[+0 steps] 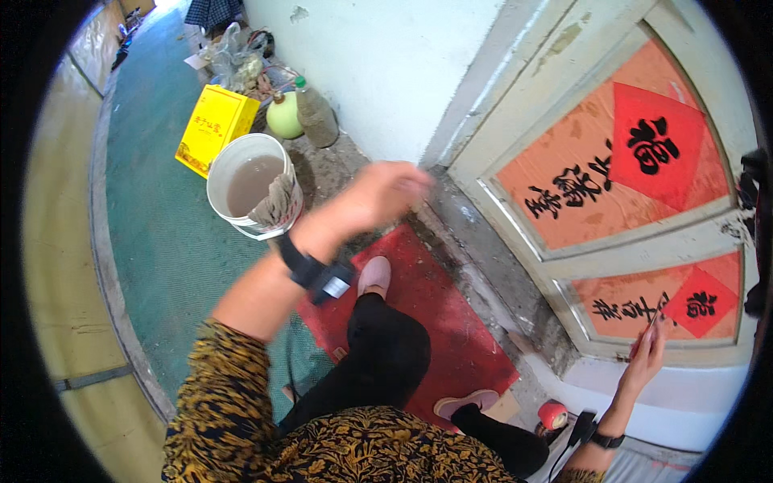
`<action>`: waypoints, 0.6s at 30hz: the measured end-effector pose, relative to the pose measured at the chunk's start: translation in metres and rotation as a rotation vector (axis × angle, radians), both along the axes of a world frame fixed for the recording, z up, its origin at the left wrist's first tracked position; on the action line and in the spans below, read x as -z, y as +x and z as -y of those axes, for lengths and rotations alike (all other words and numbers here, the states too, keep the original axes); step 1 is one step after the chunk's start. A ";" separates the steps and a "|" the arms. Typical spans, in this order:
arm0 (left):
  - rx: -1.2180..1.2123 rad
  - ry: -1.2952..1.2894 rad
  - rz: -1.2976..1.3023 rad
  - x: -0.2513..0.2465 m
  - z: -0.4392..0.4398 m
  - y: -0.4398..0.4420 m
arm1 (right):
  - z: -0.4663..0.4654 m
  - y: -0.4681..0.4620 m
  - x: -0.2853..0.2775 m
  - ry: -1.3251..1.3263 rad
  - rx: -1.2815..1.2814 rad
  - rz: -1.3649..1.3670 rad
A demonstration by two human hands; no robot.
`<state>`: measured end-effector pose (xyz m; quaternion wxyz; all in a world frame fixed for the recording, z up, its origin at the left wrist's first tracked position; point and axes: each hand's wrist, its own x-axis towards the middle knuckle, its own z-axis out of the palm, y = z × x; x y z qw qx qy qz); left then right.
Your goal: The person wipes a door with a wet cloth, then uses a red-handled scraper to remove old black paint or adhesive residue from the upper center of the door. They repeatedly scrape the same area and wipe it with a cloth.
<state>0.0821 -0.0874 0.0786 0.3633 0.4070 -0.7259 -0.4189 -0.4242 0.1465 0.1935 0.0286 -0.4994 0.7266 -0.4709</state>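
My left hand (392,190), blurred, reaches out over the threshold between the bucket and the door; its fingers look curled, and whether they hold anything cannot be told. At the right, my right hand (647,350) is shut on a thin pointed tool (656,317), whose kind cannot be told, beside the lower door panel. On that panel a small red paper diamond (700,305) with black brush writing lies over an orange-red paper sheet. A larger red paper diamond (655,148) is on the upper panel, over another orange sheet (564,181) with brush writing.
A white plastic bucket (253,137) holds murky water, a grey cloth (273,202) over its rim. Near it stand a yellow box (208,124), a pale green round thing (284,115) and a bottle (317,118). A red mat (447,326) lies underfoot; a red roll (551,415) is near the wall.
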 end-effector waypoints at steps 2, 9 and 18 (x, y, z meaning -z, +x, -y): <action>-0.224 0.289 0.339 0.032 0.035 0.082 | -0.023 0.000 0.032 0.156 0.133 0.051; -0.363 0.837 0.681 0.086 0.079 0.258 | -0.045 0.021 0.095 0.425 0.163 0.239; -0.106 0.652 0.734 0.151 0.058 0.230 | -0.024 0.062 0.132 0.534 0.038 0.182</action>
